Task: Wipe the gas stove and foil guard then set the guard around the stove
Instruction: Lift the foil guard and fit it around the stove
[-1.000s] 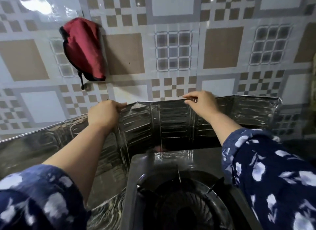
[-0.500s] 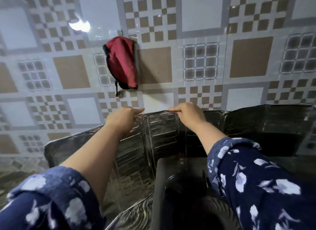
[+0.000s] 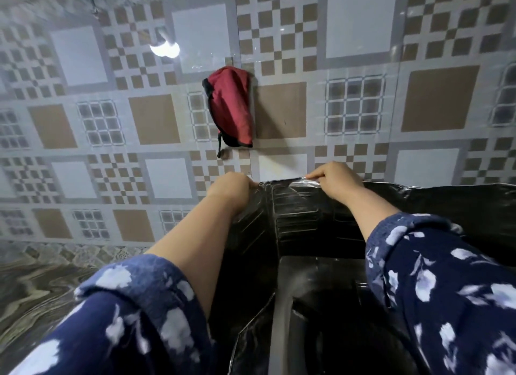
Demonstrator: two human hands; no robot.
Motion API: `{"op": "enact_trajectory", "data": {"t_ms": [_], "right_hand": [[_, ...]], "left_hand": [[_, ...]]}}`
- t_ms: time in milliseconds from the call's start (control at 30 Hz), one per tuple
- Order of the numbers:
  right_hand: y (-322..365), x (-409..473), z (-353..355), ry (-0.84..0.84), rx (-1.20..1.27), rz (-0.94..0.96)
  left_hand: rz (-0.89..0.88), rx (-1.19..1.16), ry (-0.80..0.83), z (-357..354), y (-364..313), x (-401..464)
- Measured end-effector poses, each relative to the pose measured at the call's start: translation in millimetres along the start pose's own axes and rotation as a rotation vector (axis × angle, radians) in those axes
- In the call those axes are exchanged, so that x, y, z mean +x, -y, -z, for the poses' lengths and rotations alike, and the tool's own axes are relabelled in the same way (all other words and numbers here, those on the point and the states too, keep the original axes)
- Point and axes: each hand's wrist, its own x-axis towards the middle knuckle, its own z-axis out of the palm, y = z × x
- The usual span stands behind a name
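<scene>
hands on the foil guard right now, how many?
2. The left hand grips the top edge of the foil guard at its left fold; the right hand pinches the same edge further right.

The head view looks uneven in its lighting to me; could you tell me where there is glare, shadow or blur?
In the head view, a bright lamp glare sits on the glossy tiled wall; the foil guard and gas stove lie in deep shadow, only the guard's top edge catching light; the sleeves are blurred; wide-angle distortion bends the tile lines near the frame's edges.
</scene>
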Motion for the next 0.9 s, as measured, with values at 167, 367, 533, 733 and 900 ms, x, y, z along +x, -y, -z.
{"op": "enact_trajectory", "data": {"t_ms": [167, 367, 533, 733, 900], "right_hand": [[-17.7, -3.3, -0.6, -0.032, -0.009, -0.038], [-19.4, 0.0, 3.1, -0.04, -0.007, -0.066], [-22.3, -4.8, 1.4, -0.056, -0.043, -0.071], [-27.9, -10.9, 0.1, -0.056, -0.022, 0.006], [-25.3, -3.0, 7.6, -0.035, -0.002, -0.032]], "left_hand": [[0.018, -0.062, 0.019, -7.1, -19.2, 11.0], [0.099, -0.139, 0.058, -5.0, -39.5, 16.4], [0.197, -0.593, 0.157, -8.4, -44.2, 12.6], [0.189, -0.89, 0.181, -8.9, -40.4, -9.1], [0.235, -1.038, 0.183, -8.4, -35.3, -10.1]]}}
